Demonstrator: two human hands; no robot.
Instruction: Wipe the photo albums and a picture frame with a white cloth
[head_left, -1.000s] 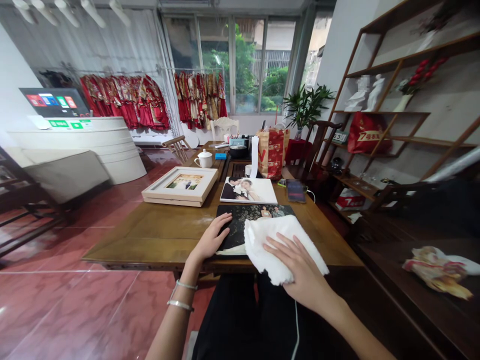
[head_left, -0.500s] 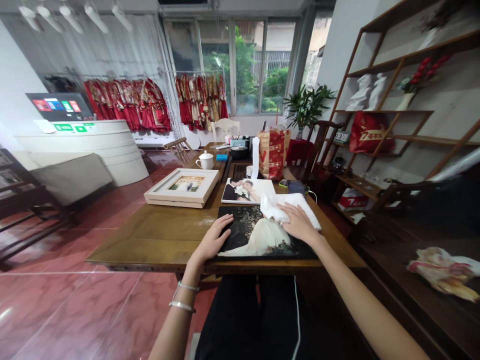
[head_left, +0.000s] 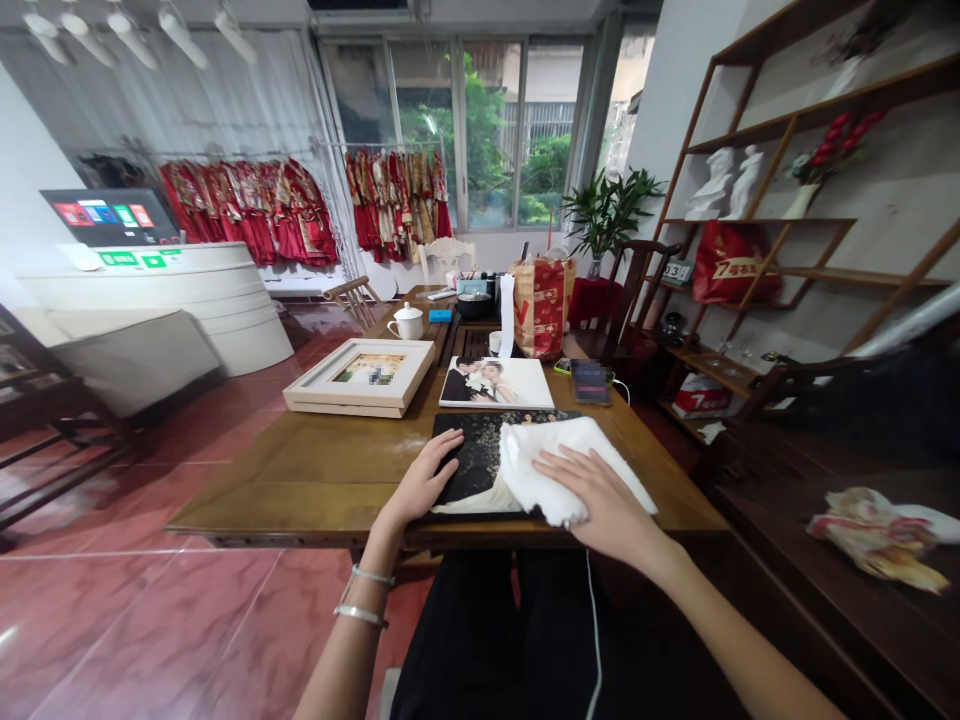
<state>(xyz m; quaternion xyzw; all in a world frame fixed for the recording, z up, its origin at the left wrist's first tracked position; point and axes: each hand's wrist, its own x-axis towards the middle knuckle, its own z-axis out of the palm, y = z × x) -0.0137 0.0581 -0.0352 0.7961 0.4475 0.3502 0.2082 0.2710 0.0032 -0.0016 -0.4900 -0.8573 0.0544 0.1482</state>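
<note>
A dark photo print (head_left: pixel 477 462) of a couple lies flat near the front edge of the wooden table (head_left: pixel 315 470). My left hand (head_left: pixel 423 485) rests on its left edge, fingers spread flat. My right hand (head_left: pixel 604 492) presses a white cloth (head_left: pixel 559 458) onto the right part of the print, palm down and fingers stretched over the cloth. The cloth hides much of the picture.
Behind the print lie a second photo (head_left: pixel 495 382), a white picture frame (head_left: pixel 362 375) and a phone (head_left: pixel 591 381). A red paper bag (head_left: pixel 541 305), a teapot (head_left: pixel 408 320) and small items stand farther back. Wooden shelves (head_left: pixel 757 280) line the right side.
My right hand slid the cloth from the print's near edge up to its far right corner, then back toward me. My left hand stayed on the print's left edge.
</note>
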